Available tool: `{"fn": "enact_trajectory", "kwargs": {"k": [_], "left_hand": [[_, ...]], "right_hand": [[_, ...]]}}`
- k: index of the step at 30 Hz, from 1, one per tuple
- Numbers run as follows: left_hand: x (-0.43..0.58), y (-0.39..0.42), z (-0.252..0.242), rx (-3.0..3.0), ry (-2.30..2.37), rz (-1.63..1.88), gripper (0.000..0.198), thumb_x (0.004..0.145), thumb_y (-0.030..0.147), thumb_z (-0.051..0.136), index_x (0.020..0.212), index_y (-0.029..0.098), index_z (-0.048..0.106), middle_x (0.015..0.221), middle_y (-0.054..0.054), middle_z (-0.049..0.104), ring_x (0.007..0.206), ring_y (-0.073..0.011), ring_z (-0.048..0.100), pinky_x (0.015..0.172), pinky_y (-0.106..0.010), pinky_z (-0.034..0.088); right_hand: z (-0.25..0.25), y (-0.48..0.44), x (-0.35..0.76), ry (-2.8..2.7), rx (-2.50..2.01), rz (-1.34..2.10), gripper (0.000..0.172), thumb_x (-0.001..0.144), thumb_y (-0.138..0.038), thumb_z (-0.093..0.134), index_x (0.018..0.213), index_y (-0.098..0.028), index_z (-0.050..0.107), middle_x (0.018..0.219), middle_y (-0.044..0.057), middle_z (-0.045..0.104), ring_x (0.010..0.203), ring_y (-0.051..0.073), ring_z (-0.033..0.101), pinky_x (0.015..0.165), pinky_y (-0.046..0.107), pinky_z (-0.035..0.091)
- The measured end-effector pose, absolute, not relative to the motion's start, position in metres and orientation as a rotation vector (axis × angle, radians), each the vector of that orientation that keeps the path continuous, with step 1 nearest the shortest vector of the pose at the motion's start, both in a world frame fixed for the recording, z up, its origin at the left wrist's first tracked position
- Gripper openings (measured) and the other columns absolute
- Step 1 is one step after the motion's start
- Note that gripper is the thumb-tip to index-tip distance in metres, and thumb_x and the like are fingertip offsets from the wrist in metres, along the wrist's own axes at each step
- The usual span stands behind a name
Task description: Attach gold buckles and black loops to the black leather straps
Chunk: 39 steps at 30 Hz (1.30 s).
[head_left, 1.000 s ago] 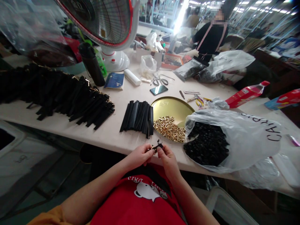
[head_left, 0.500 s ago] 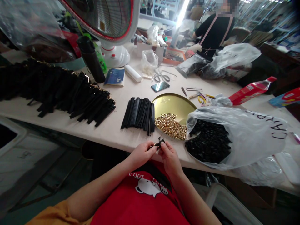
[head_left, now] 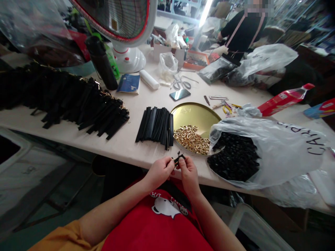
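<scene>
Both hands meet at the table's front edge over a small black strap piece, with a bit of gold metal showing at its left end. My left hand is closed in a pinch at that gold end. With thumb on top, my right hand grips the black strap. Just beyond lie a stack of flat black strips and a round gold tray bearing a heap of small gold buckles. To the right, a clear plastic bag lies open, full of small black pieces.
A long pile of black straps covers the table's left. Behind stand a fan and a dark bottle; a phone, scissors, pliers and a red bottle lie farther back. A person stands beyond.
My hands have shifted slightly on the strap piece, and more of its black face and gold end now shows. The camera view has moved a little.
</scene>
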<state>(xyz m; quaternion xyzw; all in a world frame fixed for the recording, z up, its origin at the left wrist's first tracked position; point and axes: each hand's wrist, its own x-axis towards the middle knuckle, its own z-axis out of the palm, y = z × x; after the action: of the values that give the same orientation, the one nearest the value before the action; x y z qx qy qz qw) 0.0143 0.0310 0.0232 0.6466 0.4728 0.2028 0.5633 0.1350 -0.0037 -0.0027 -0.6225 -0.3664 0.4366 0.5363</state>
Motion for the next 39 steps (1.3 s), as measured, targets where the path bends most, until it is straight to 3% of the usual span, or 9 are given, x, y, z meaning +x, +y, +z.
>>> {"fn": "enact_trajectory", "kwargs": {"k": [9,18,26,33,39], "left_hand": [[0.016,0.031,0.022,1.487,1.131,0.430,0.029,0.084,0.035,0.034,0.072,0.016,0.053,0.053,0.004,0.051,0.042,-0.0086,0.043,0.042,-0.019,0.031],[0.015,0.032,0.018,1.503,1.165,0.471,0.028,0.083,0.034,0.035,0.065,0.017,0.048,0.053,0.004,0.050,0.046,-0.0091,0.044,0.046,-0.020,0.031],[0.016,0.030,0.021,1.569,1.178,0.481,0.029,0.084,0.035,0.036,0.064,0.017,0.047,0.054,0.003,0.049,0.050,-0.0102,0.046,0.047,-0.021,0.031],[0.015,0.029,0.020,1.587,1.126,0.435,0.031,0.083,0.040,0.038,0.070,0.016,0.052,0.060,0.001,0.056,0.050,-0.0111,0.048,0.048,-0.021,0.034],[0.012,0.031,0.019,1.591,1.145,0.370,0.029,0.082,0.041,0.039,0.072,0.017,0.052,0.060,0.001,0.058,0.044,-0.0102,0.048,0.045,-0.021,0.034]], "right_hand": [[-0.004,-0.003,0.137,-0.796,-1.450,1.084,0.023,0.081,-0.041,0.050,0.072,-0.019,0.049,0.059,-0.005,0.049,0.055,0.010,0.046,0.054,0.023,0.037],[-0.002,-0.007,0.143,-0.730,-1.318,1.380,0.021,0.070,-0.037,0.064,0.082,-0.020,0.060,0.076,-0.001,0.062,0.067,0.013,0.054,0.064,0.025,0.044],[-0.004,-0.008,0.139,-0.721,-1.336,1.298,0.019,0.070,-0.034,0.065,0.082,-0.020,0.059,0.077,-0.001,0.063,0.070,0.013,0.055,0.067,0.025,0.043],[-0.019,-0.004,0.139,-0.490,-1.243,1.454,0.026,0.066,-0.038,0.067,0.079,-0.018,0.056,0.068,-0.001,0.059,0.058,0.012,0.052,0.054,0.025,0.042],[-0.022,-0.004,0.136,-0.424,-1.217,1.466,0.025,0.065,-0.036,0.068,0.078,-0.019,0.056,0.068,-0.001,0.059,0.056,0.011,0.051,0.053,0.025,0.042]]}}
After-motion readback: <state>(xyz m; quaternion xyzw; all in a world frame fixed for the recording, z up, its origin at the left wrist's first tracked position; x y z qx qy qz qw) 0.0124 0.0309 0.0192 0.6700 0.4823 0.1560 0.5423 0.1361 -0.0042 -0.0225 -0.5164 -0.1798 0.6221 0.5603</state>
